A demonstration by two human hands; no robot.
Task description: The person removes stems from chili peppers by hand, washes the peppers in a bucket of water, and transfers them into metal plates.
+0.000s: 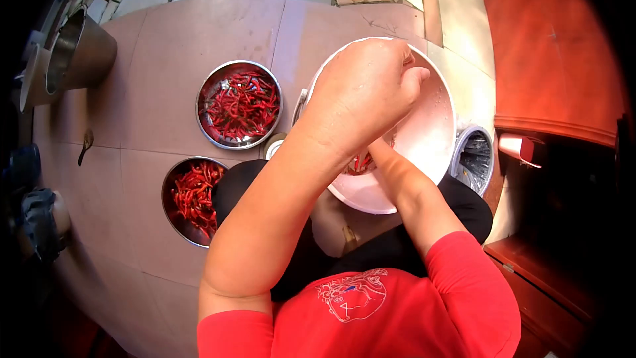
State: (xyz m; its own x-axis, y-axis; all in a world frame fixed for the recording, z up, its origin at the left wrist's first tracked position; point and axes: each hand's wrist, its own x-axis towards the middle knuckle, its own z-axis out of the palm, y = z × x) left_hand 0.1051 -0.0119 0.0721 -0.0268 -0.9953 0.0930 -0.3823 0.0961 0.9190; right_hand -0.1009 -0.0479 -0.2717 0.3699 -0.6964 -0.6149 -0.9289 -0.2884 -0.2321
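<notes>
A large white basin [430, 139] stands between the knees, with red chili peppers [360, 164] low inside it. Over its upper part is my left hand [381, 76], wet, with fingers curled and the thumb bent against them; anything inside the grip is hidden. My right forearm [414, 192] reaches down into the basin beneath the left arm, and my right hand is hidden behind the left wrist, near the peppers. Two metal bowls of red chilies, an upper one [279, 109] and a lower one [167, 192], sit on the floor left of the basin.
A lined bin [474, 159] stands right of the basin, near a red wooden cabinet [556, 53]. At the upper left is a metal bucket [99, 53]. Dark blue objects [40, 222] lie at the far left. The floor [165, 40] is tiled.
</notes>
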